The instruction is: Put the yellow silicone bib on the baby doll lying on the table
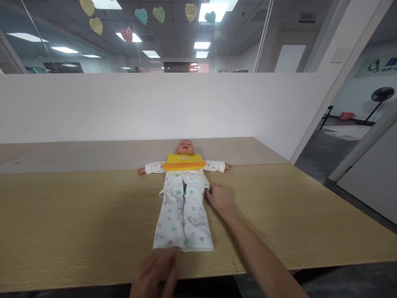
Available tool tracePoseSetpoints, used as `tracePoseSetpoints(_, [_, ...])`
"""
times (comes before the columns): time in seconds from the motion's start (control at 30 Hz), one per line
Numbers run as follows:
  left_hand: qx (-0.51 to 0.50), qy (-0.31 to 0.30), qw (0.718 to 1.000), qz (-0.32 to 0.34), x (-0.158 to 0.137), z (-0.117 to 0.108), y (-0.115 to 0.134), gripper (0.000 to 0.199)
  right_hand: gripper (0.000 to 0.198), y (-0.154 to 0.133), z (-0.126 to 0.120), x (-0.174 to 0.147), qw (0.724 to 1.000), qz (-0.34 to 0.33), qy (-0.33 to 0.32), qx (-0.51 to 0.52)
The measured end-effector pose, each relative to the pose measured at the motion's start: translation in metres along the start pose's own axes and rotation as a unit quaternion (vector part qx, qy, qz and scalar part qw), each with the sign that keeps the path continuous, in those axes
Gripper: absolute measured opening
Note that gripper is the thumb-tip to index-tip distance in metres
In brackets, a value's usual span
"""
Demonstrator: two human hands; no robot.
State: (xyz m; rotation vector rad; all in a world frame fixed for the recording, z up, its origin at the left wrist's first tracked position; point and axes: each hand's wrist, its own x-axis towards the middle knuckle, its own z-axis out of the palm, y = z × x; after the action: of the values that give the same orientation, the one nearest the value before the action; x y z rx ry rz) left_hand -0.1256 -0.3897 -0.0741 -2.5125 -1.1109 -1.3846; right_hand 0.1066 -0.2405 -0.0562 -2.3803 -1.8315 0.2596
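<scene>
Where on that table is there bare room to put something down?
The table is bare between the doll and the picture's left edge, and right of the right hand. It is crowded mid-table: the left hand is by the trousers, the right by the shirt.

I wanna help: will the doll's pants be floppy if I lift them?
The pants look like thin cloth, so probably floppy and light. No feet show at the bottom, so the ends may droop.
</scene>
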Motion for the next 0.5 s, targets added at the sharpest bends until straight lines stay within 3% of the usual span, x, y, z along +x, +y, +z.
tracePoseSetpoints(0.1, [-0.018,0.027,0.997,-0.074,0.028,-0.007,-0.019,0.017,0.038,0.0,0.002,-0.004,0.999,-0.034,-0.017,-0.012])
tracePoseSetpoints(0.2, [-0.036,0.013,0.978,-0.203,0.06,-0.009,-0.045,0.021,0.037,0.004,0.0,-0.006,0.998,-0.05,-0.02,-0.012])
tracePoseSetpoints(0.33, [-0.092,0.006,0.941,-0.324,0.107,0.001,-0.099,0.03,0.034,0.027,-0.01,0.007,0.998,-0.047,-0.031,0.011])
tracePoseSetpoints(0.43, [-0.145,0.019,0.923,-0.356,0.141,0.017,-0.151,0.031,0.031,0.044,-0.021,0.034,0.994,-0.01,-0.021,0.103])
tracePoseSetpoints(0.5, [-0.162,0.019,0.907,-0.389,0.163,0.033,-0.184,0.03,0.031,0.045,-0.028,0.059,0.978,-0.009,0.002,0.21])
